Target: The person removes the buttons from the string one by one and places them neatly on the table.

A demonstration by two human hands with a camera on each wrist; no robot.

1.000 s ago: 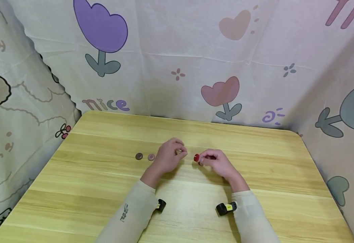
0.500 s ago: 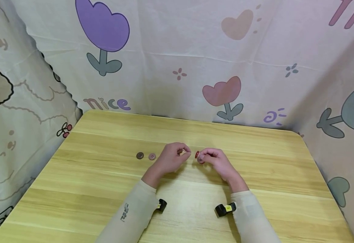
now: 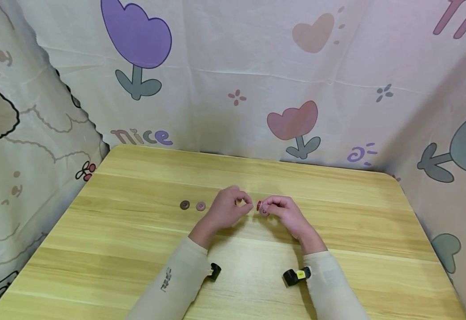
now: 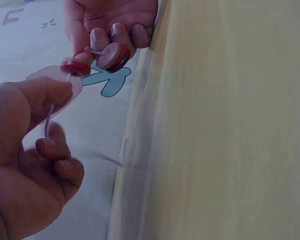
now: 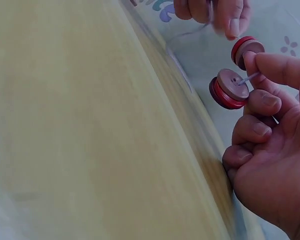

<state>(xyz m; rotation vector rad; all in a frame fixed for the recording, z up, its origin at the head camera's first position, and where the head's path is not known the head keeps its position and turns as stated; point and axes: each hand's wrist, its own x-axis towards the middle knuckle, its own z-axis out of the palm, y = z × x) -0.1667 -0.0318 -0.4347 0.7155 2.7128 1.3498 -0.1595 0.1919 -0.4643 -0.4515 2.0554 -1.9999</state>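
Note:
My left hand (image 3: pixel 228 209) pinches a thin pale string (image 4: pixel 49 120) between thumb and forefinger; its loose end trails below. Facing it, my right hand (image 3: pixel 286 214) pinches the same string close behind a red-and-brown pair of buttons (image 5: pixel 247 51). A second stack of brown and red buttons (image 5: pixel 231 90) hangs on the string beside the right fingers. In the left wrist view, the string passes from my left fingertips to the red button (image 4: pixel 75 67). Whether the right fingertips also grip the nearer button, I cannot tell.
On the wooden table (image 3: pixel 233 284), a dark brown button (image 3: pixel 184 205) and a pinkish-brown button (image 3: pixel 200 206) lie left of my left hand. A printed cloth (image 3: pixel 217 53) hangs behind the table. Each sleeve carries a small black camera.
My left hand has shifted right, closer to the right hand. The red button at the right fingertips has turned from face-on to nearly edge-on. The two table buttons lie unmoved.

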